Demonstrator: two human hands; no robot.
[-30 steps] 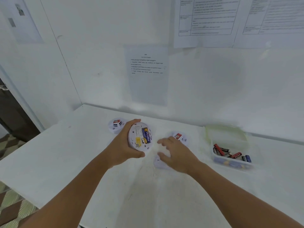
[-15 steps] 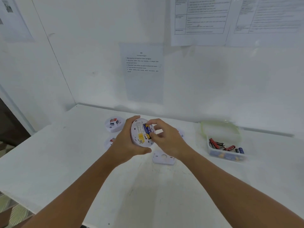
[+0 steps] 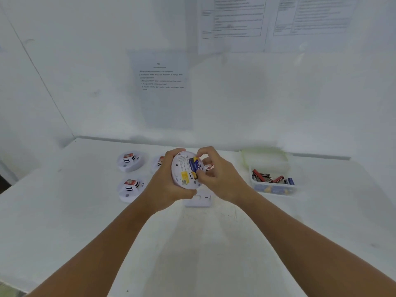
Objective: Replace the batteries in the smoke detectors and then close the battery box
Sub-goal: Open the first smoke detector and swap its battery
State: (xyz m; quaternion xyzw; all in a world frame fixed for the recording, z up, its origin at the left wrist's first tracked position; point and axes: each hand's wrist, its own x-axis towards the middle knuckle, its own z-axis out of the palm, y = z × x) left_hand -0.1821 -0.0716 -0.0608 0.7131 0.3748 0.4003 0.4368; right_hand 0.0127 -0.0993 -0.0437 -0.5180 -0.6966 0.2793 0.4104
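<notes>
White plastic smoke detector [image 3: 184,170] sits mid-frame, back side up, off the worktop [image 3: 85,211], gripped round its rim by the left hand [image 3: 165,185] w/ a blue-yellow battery [image 3: 195,166] in its bay, pinched top & bottom by right hand [image 3: 220,179] fingers. Just below lies a white cover plate [image 3: 198,200]; 2 more detectors [image 3: 130,161] [image 3: 131,188] left of centre. At right, the clear battery box [image 3: 273,181] holds loose cells, its green lid [image 3: 264,156] behind.
</notes>
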